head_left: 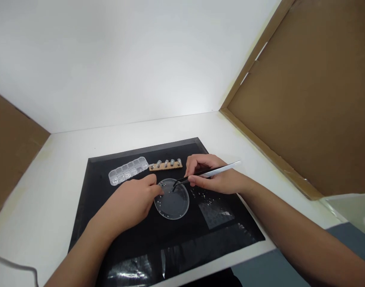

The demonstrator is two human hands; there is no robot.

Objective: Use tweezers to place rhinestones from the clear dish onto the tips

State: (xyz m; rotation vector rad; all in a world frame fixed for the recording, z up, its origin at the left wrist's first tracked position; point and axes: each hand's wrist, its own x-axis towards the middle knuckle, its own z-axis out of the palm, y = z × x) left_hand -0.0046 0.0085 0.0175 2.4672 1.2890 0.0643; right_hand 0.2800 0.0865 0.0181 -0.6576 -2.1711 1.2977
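Head view, the only one: the round clear dish (pixel 171 199) sits mid-mat on the black mat (pixel 125 239), and everything else is placed from it. The left hand (pixel 131 201) rests on the mat touching the dish's left rim, fingers curled in loosely and holding nothing that shows; the thumb and fingertip press the rim to steady it. The right hand (pixel 212 175) comes from the dish's right, fingers pinched narrow around tweezers (pixel 206 173), whose black tips dip inside the dish near its upper left part. Whether the tips grip a bead cannot be told, too small. Tiny silver beads (pixel 158 201) lie scattered inside the dish, mostly along its left edge. Behind the dish, a wooden strip with metal pegs (pixel 166 165); behind and left of it, a clear compartment box (pixel 128 170). Right of the dish, more loose beads and a clear plastic sheet (pixel 215 213) lie on the mat. Risks, judged: too hard a squeeze could flick a bead out of the tweezers and off the mat; the left hand pushing the rim could slide or tip the light dish and spill beads; the right wrist could sweep the loose beads lying right of the dish.
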